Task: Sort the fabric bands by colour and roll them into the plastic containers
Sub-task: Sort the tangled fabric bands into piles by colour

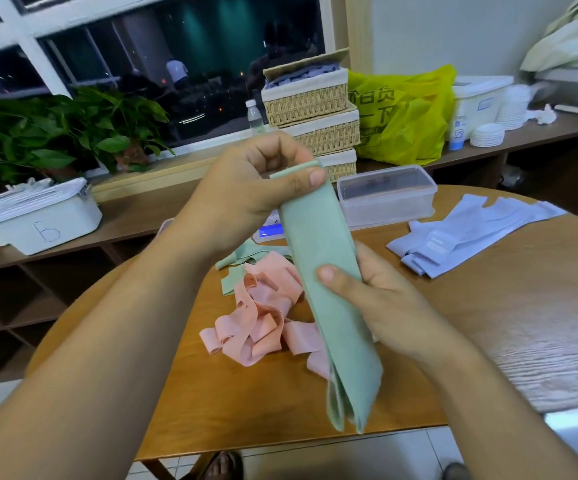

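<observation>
2 hands, L (pixel 256 181) & R (pixel 381 299), pinch green bands (pixel 318 230), half-hiding pink pile (pixel 263 317)

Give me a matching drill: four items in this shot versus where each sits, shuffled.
1 green band
2 pink bands
3 lilac bands
4 clear container

A flat, right side of table
B gripped by left hand and right hand
C far edge of table
D tangled heap, mid-table

Pairs: 1-B, 2-D, 3-A, 4-C
</observation>
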Demonstrator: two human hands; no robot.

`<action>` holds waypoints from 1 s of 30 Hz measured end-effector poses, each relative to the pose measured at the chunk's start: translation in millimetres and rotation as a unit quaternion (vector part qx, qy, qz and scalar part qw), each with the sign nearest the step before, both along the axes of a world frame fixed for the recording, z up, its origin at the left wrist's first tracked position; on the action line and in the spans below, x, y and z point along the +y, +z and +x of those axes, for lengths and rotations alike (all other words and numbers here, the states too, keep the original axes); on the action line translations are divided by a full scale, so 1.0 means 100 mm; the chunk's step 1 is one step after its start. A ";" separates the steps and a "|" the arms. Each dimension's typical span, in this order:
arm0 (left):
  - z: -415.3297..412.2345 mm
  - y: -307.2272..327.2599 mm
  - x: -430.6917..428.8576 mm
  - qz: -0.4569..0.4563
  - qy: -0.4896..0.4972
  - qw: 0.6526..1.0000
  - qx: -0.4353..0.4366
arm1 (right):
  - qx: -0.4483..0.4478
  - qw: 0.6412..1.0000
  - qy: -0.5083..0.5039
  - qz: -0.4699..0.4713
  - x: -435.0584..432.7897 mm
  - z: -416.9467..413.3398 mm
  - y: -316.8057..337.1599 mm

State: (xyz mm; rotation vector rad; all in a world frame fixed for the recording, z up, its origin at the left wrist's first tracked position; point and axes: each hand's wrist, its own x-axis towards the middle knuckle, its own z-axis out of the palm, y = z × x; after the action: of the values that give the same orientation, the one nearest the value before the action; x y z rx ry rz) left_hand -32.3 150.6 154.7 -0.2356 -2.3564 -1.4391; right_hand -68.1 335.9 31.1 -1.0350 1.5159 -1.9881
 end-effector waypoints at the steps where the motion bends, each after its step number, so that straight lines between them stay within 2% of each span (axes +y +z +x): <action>1: -0.10 -0.09 -0.03 0.023 0.012 1.000 -0.014 | -0.006 1.000 -0.011 0.006 0.02 -0.02 0.00; 6: -0.48 -0.64 -0.08 0.142 0.084 0.983 -0.081 | -0.027 0.990 -0.119 0.066 0.16 -0.24 -0.10; 8: -0.55 -0.85 -0.10 0.071 0.138 0.981 -0.116 | -0.042 0.983 -0.169 0.066 0.26 -0.37 -0.15; 10: -0.57 -1.04 -0.10 -0.059 0.170 0.971 -0.157 | -0.041 0.970 -0.233 0.061 0.37 -0.48 -0.20; 13: -0.59 -1.33 -0.02 -0.207 0.124 0.947 -0.213 | -0.051 0.960 -0.270 0.053 0.45 -0.59 -0.25; 16: -0.69 -1.53 0.05 -0.247 0.138 0.925 -0.253 | -0.059 0.960 -0.269 0.056 0.48 -0.63 -0.25; 19: -0.92 -1.67 0.08 -0.264 0.168 0.915 -0.255 | -0.063 0.959 -0.272 0.049 0.47 -0.65 -0.25; 24: -1.24 -1.88 0.08 -0.414 0.129 0.859 -0.271 | -0.068 0.956 -0.279 0.056 0.48 -0.71 -0.30; 27: -1.29 -1.96 0.03 -0.400 0.118 0.864 -0.281 | -0.069 0.954 -0.284 0.061 0.51 -0.75 -0.33; 29: -1.26 -1.94 0.01 -0.334 0.123 0.891 -0.283 | -0.069 0.955 -0.283 0.055 0.52 -0.76 -0.33; 30: -1.23 -1.90 -0.01 -0.271 0.119 0.914 -0.279 | -0.066 0.956 -0.282 0.055 0.53 -0.76 -0.33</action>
State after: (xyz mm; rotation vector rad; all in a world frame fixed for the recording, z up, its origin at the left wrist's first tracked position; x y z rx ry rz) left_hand -155.3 150.0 -35.4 0.3690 -3.0782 -0.7707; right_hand -144.0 388.4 -1.5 -0.4333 1.9752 -2.2411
